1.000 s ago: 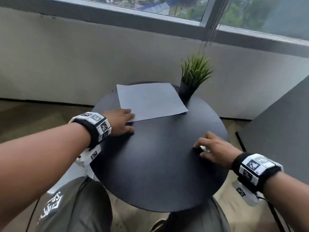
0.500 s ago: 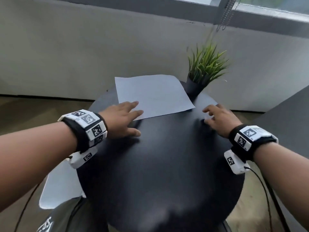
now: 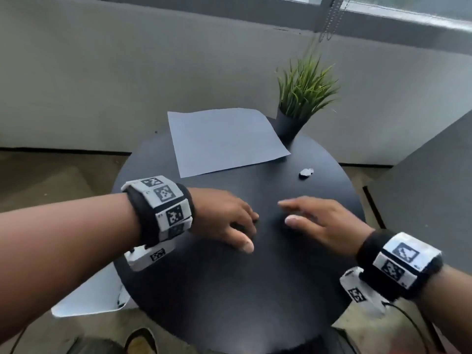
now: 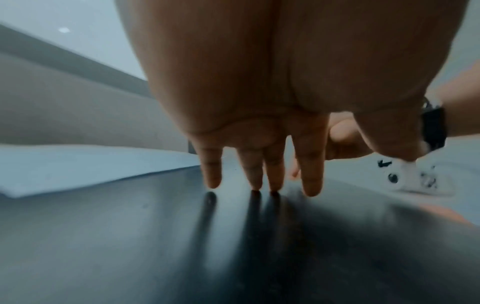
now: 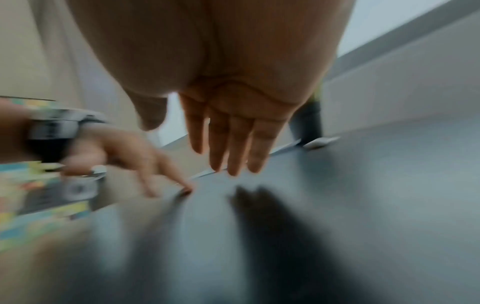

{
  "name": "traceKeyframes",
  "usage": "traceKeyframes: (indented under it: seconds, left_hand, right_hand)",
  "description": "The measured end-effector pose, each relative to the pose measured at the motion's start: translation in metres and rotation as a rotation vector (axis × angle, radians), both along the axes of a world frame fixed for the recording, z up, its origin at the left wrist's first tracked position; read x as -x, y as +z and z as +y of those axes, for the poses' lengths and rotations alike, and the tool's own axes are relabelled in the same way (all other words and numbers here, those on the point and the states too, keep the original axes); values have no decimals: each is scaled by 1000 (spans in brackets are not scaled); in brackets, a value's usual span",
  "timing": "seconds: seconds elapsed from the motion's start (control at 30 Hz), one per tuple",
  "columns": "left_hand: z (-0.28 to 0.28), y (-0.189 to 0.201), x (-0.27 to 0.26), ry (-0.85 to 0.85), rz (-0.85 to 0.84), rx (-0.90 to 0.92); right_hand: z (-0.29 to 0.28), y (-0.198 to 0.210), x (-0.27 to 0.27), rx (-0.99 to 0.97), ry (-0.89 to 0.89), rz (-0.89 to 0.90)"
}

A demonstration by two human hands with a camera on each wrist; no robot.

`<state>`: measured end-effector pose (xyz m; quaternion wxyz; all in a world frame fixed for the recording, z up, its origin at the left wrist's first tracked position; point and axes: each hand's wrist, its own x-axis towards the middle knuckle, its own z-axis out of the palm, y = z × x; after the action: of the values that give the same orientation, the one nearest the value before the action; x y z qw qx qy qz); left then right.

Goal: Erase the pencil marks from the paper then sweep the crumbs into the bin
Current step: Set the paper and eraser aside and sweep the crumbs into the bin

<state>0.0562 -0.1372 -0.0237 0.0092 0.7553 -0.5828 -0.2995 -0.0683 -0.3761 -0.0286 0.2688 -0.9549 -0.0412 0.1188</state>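
Note:
A blank pale sheet of paper (image 3: pixel 224 141) lies at the far side of the round black table (image 3: pixel 229 290); I see no pencil marks on it. A small white eraser (image 3: pixel 306 172) lies alone to the right of the paper's near corner, also seen in the right wrist view (image 5: pixel 320 142). My left hand (image 3: pixel 251 228) rests on the middle of the table with straight fingers (image 4: pixel 310 185), their tips on the surface. My right hand (image 3: pixel 286 212) faces it, flat and empty, with its fingers (image 5: pixel 233 164) stretched just above the table. No crumbs show.
A potted green plant (image 3: pixel 304 98) stands at the table's far right, right beside the paper. A white object (image 3: pixel 86 295) sits on the floor below the table's left edge. A grey wall and window lie behind, with a dark panel (image 3: pixel 434 187) to the right.
My right hand carried the eraser toward the plant, let it go there and drew back to the middle. My left hand left the paper's near corner and slid toward the middle.

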Motion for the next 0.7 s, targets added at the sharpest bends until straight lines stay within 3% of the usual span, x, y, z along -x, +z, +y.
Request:
traceKeyframes:
  seconds: [0.07,0.13,0.23,0.3,0.4,0.47,0.53,0.63,0.7]
  left_hand:
    - [2,2,4,150,28,168]
    - [-1,0,5,293,-93,194]
    - [-8,-6,13,412,-198,6]
    - [-7,-3,24,328,-187,-88]
    - [0,15,46,212,-22,-37]
    - [4,24,53,264,77,71]
    - [3,24,46,361,-11,143]
    - [6,6,29,522,-202,53]
    - [15,-6,26,449,-251,-110]
  right_hand:
    - [-14,-13,-12,297,-176,38]
    - [5,-26,-5,476,-122,179]
    - [54,-12,36,395,241,195]
    - [61,14,51,158,314,221]
    - [28,32,33,-17,23,33]
    - [3,23,9,170,-145,31]
    - [1,4,-10,396,-189,178]
    - [41,-16,-8,499,-77,212]
    - [74,-9,15,461,233,152]
